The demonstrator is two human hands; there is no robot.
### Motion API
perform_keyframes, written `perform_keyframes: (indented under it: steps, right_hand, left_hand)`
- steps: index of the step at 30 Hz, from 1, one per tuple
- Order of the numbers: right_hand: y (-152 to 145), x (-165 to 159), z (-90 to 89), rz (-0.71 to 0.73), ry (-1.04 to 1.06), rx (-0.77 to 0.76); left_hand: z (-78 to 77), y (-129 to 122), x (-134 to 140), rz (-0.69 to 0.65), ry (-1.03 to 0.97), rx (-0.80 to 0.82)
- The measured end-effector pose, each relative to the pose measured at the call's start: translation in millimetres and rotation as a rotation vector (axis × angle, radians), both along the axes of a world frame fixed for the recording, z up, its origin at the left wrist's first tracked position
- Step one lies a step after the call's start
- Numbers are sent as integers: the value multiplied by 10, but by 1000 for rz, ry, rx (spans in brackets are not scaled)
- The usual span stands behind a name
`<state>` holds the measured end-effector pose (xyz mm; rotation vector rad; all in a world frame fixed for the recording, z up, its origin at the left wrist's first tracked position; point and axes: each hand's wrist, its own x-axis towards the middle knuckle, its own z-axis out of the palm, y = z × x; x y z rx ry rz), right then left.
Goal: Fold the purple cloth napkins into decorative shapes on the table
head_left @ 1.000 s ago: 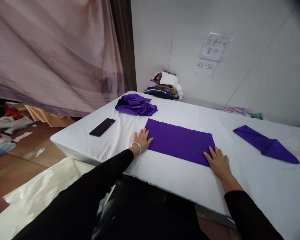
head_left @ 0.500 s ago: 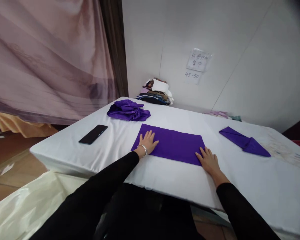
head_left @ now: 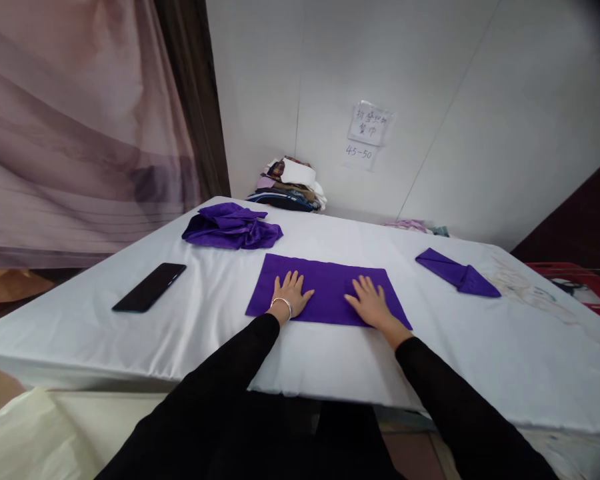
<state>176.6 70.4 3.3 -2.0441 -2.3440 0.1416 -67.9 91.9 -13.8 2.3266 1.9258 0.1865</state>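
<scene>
The cloth (head_left: pixel 325 293), a purple oblong, lies flat at about the middle of the white tabletop (head_left: pixel 330 363), set back from the near edge, its long sides running roughly along the near and far edges. The left hand (head_left: pixel 291 293) rests palm down on its left part, fingers spread, a bracelet (head_left: pixel 289 308) at the wrist. The right hand (head_left: pixel 369 301) lies likewise on its right part, flattened with the fingers apart; bare cloth shows between the two. Toward the far left corner sits a crumpled purple bundle (head_left: pixel 233 228), apart from the cloth. A phone (head_left: pixel 150 288) lies nearer the left edge, its dark face up. Right of the cloth, toward the far edge, is a folded purple piece (head_left: pixel 453 272), pointed at its right end. A pile of fabrics (head_left: pixel 290 188) stands at the far edge, near the far left corner; whether it rests on the tabletop I cannot tell. Two paper signs (head_left: pixel 370 125) hang on the wall (head_left: pixel 420 60) beyond.
</scene>
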Motion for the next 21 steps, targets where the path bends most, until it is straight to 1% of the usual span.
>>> perform_keyframes:
  steps: [3, 5, 7, 9, 11, 14, 17, 21]
  right_hand:
    - [154, -613, 19, 205, 98, -24]
    - [260, -934, 1, 308, 150, -14]
    - [371, -1125, -31, 350, 188, -24]
    - [484, -1174, -63, 362, 203, -52]
    - [595, -1103, -87, 368, 191, -71]
    - [741, -829, -108, 331, 140, -70]
    - [853, -420, -124, 207, 86, -70]
    - [926, 197, -157, -2, 34, -70]
  left_hand:
    - [-7, -2, 5, 11, 13, 9]
    - [-3, -6, 2, 11, 31, 6]
    - [1, -8, 0, 8, 42, -1]
    - [-1, -5, -1, 12, 38, 1]
    - [-8, 2, 0, 19, 29, 13]
    - [-12, 10, 1, 21, 33, 25]
    - [2, 11, 0, 20, 37, 15]
    - [20, 7, 3, 19, 42, 11]
